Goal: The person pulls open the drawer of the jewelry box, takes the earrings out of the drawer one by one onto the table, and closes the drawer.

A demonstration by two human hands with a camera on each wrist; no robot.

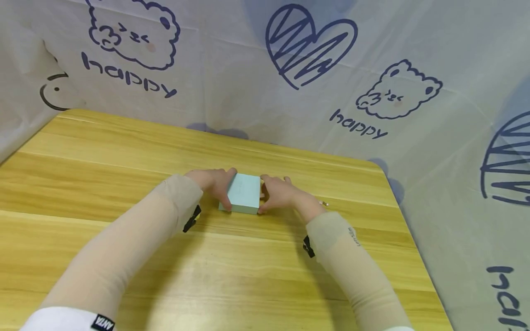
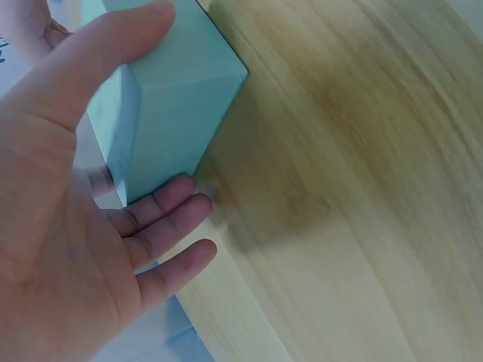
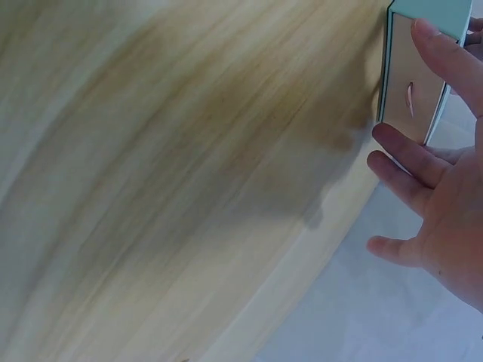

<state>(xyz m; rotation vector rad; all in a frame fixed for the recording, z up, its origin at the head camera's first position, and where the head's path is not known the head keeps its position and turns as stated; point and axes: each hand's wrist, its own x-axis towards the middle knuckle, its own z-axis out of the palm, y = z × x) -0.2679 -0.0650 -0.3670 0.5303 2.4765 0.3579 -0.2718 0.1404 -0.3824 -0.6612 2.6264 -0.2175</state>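
Observation:
A small pale blue drawer box (image 1: 245,193) lies flat on the wooden table between the two hands. My left hand (image 1: 214,183) grips its left end, thumb along the near side and fingers at the far side. At the opposite end my right hand (image 1: 282,192) holds the box, thumb at the near corner and fingers at the far corner. In the right wrist view, the beige drawer front (image 3: 410,72) faces that palm, with a small pull loop (image 3: 410,99) in its middle. How far the drawer sits inside is hard to tell.
Beside the right wrist a small shiny item (image 1: 324,203) lies on the wooden table (image 1: 232,285); its kind is unclear. A white cloth (image 1: 232,78) printed with bears and hearts hangs behind the table and along its right side.

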